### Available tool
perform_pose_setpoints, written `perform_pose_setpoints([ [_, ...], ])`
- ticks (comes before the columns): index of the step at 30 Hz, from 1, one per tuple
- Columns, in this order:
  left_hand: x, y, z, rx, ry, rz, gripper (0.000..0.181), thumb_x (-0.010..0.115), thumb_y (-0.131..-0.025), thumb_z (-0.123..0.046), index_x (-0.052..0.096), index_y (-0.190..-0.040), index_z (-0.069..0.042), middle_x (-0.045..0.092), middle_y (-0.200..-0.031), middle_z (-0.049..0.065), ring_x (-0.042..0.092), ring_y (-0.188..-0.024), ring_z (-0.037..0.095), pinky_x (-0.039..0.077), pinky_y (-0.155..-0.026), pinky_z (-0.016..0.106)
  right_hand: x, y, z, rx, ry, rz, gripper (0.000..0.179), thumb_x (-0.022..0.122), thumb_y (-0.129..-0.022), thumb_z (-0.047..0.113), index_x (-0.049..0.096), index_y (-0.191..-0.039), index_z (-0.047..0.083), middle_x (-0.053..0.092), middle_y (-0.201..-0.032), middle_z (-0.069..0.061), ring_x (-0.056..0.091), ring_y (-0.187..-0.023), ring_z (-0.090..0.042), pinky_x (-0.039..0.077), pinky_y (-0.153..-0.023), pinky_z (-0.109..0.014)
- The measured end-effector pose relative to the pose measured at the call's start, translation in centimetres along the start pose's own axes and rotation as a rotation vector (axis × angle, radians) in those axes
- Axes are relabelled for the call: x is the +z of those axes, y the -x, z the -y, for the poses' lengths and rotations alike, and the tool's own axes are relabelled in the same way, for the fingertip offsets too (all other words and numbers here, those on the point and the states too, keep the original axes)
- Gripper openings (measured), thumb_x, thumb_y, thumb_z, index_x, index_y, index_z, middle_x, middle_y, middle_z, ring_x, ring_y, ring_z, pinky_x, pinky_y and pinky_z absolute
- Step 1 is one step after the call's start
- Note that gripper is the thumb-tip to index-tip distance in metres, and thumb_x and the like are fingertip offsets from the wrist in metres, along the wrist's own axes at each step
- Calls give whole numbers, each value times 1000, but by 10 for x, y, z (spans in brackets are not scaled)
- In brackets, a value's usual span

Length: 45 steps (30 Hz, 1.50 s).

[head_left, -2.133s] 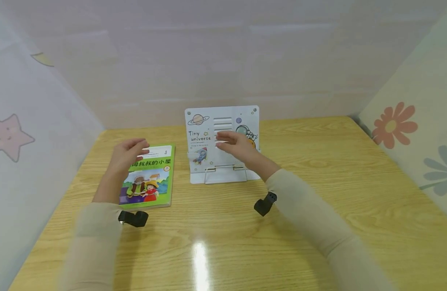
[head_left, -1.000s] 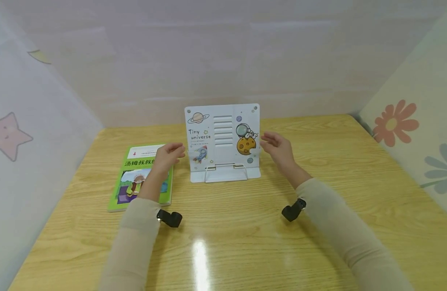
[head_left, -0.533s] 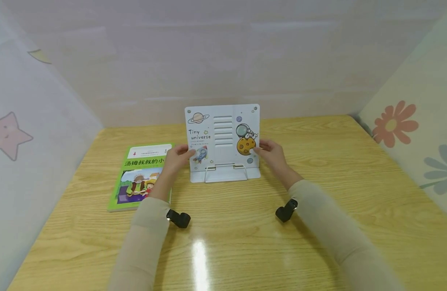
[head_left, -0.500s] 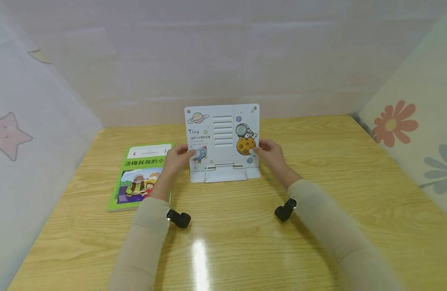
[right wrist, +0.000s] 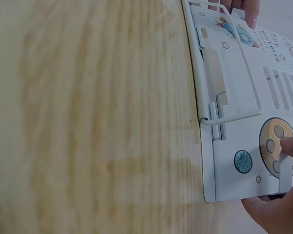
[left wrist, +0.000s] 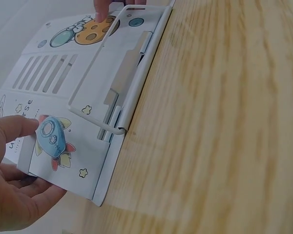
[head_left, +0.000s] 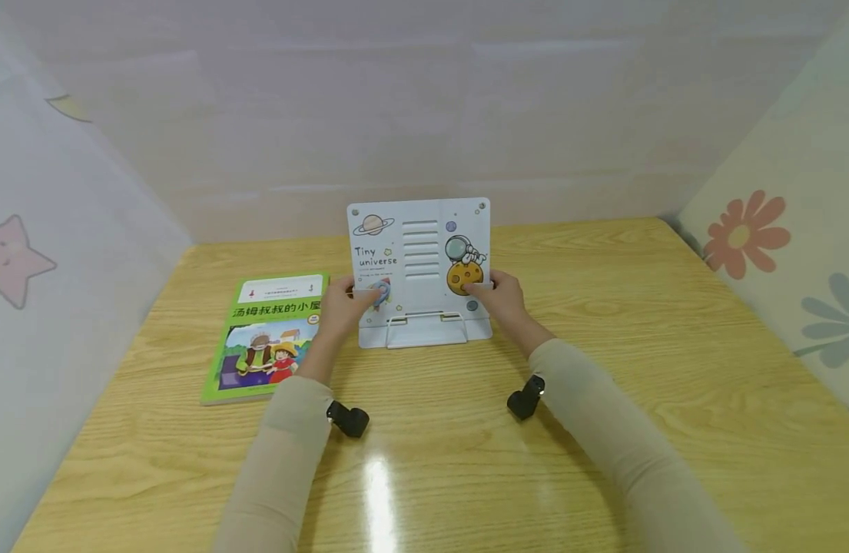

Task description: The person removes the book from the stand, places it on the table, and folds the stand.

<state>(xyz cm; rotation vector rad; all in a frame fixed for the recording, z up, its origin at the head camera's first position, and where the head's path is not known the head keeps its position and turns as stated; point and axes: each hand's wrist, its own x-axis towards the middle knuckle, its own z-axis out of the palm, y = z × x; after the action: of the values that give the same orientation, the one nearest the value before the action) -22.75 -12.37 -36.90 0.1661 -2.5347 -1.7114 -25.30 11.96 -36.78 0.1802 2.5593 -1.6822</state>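
Observation:
A white book stand (head_left: 420,296) with space drawings stands upright on the table in the head view, a wire holder (head_left: 427,330) at its foot. My left hand (head_left: 344,306) grips its left edge, thumb on the front by the rocket and fingers behind. On the right edge my right hand (head_left: 503,303) holds it likewise, thumb over the orange moon. In the left wrist view the left fingers (left wrist: 44,195) reach behind the panel. The right wrist view shows the right thumb (right wrist: 292,146) at a white side tab (right wrist: 285,173). The stand's back is hidden.
A green picture book (head_left: 268,338) lies flat on the wooden table (head_left: 431,438), left of the stand and partly behind my left forearm. A pale cloth wall (head_left: 424,115) rises along the back, with printed side walls left and right.
Both hands came in to the stand's sides from the book and from in front of the panel, then took hold. Lately the thumbs have slid further inward over its front; the stand has barely shifted.

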Motion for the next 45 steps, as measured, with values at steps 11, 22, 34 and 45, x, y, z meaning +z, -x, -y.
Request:
perform_pose_setpoints([
  [11, -2, 1, -1, 18, -59, 1, 32, 64, -78, -24, 59, -103, -5, 59, -94, 8, 53, -78, 19, 44, -62, 26, -1, -2, -1, -39, 54, 20, 37, 57, -83, 17, 51, -115, 0, 54, -109, -11, 47, -97, -21, 41, -82, -35],
  [22, -6, 2, -2, 15, -138, 37, 31, 62, -78, -22, 59, -101, -3, 58, -94, 10, 53, -81, 21, 46, -66, 29, -9, -6, 0, -96, 149, 82, 38, 55, -85, 19, 50, -116, -2, 52, -113, -14, 44, -101, -24, 38, -87, -37],
  [34, -7, 16, -6, 47, -213, 43, 30, 63, -77, -27, 60, -96, -4, 59, -84, 8, 52, -69, 19, 44, -54, 25, -21, -17, 2, -174, 242, 173, 38, 54, -85, 17, 49, -116, -6, 54, -109, -19, 47, -99, -26, 40, -84, -38],
  [45, -2, 31, -14, -3, -237, -10, 27, 63, -72, -27, 59, -86, -4, 58, -76, 7, 48, -60, 17, 37, -46, 23, -24, -25, 4, -201, 282, 217, 38, 52, -86, 17, 48, -118, -4, 54, -108, -17, 48, -97, -25, 42, -80, -37],
])
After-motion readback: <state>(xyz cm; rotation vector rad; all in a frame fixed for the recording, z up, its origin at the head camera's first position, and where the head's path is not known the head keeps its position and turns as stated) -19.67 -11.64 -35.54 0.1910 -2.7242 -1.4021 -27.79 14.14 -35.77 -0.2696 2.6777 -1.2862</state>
